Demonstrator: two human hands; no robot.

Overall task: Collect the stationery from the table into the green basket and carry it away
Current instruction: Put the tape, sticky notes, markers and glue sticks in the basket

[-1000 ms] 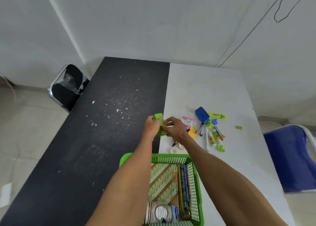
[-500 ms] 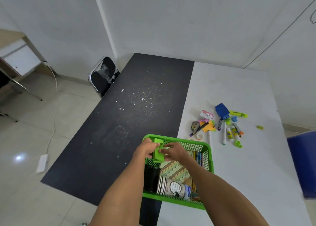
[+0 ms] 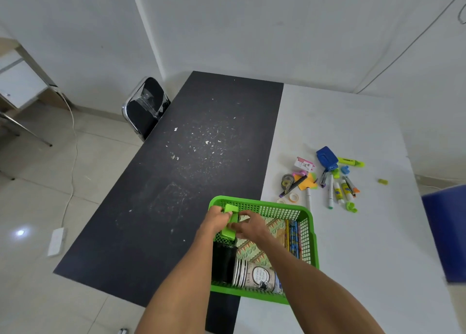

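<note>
Curled round the green item (image 3: 228, 232), left grip (image 3: 216, 219) and right grip (image 3: 251, 227) hold it over the far left corner of the green basket (image 3: 313, 237), long axis pointing away. Loose stationery (image 3: 326, 158) lies past the far right corner, nearer the right grip.

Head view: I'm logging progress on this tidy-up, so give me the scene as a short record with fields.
hands: left hand and right hand both grip a green stationery item
item position: over the far left corner of the green basket, not yet released
basket location: straddles the seam between black tabletop and white tabletop
basket contents: stacked paper cups, black holder, pencils, patterned sheet
still on table: blue stapler-like tool, highlighter, glue sticks, tape roll, sticky notes, small green piece
</note>
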